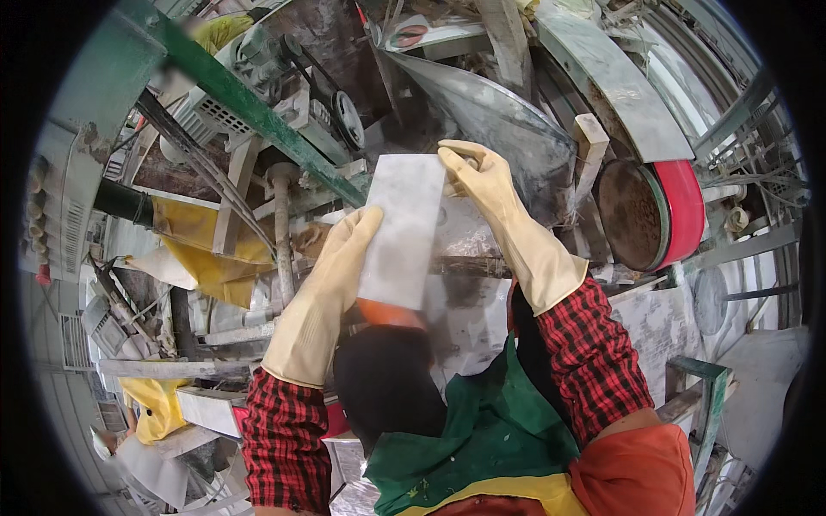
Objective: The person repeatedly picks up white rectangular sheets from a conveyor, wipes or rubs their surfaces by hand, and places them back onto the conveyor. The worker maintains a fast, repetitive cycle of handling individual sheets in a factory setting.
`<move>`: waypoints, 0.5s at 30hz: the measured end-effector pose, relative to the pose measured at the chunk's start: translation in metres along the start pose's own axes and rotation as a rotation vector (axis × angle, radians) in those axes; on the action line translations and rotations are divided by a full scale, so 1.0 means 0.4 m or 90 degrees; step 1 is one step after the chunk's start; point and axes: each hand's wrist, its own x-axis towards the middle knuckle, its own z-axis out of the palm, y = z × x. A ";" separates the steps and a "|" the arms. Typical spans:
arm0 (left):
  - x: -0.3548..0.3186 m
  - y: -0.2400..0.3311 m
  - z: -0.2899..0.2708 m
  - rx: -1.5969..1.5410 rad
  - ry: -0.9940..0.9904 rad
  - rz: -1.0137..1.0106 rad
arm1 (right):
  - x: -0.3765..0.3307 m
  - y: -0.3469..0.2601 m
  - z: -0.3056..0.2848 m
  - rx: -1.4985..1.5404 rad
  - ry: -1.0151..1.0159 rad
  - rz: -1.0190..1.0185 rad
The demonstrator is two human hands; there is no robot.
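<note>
A pale white-grey rectangular tile [401,234] is held up in front of me, tilted slightly, with its long sides running away from me. My left hand [342,249], in a cream rubber glove, is closed on its left edge; the fingers are partly hidden behind it. At the far right corner, my gloved right hand [478,176] pinches the tile between thumb and fingers. Red-and-black checked sleeves cover both forearms. Below the tile, an orange patch and a black rounded shape [383,370] show in front of my green apron [473,421].
To the right stands a belt machine with a red belt [680,211] round a brown wheel [632,215]. A green beam [258,116] crosses the upper left, near a motor with a pulley [348,120]. Yellow sheeting [211,258] hangs at left. A dusty metal sheet [490,112] lies beyond.
</note>
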 end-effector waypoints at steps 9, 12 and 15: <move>0.071 0.023 -0.029 -0.084 0.134 0.094 | -0.183 -0.045 0.064 -0.107 -0.274 0.133; 0.068 0.019 -0.025 -0.082 0.150 0.103 | -0.137 -0.025 0.047 0.030 -0.240 0.166; 0.049 0.022 -0.012 -0.060 0.078 0.070 | -0.118 -0.020 0.045 0.075 -0.265 0.158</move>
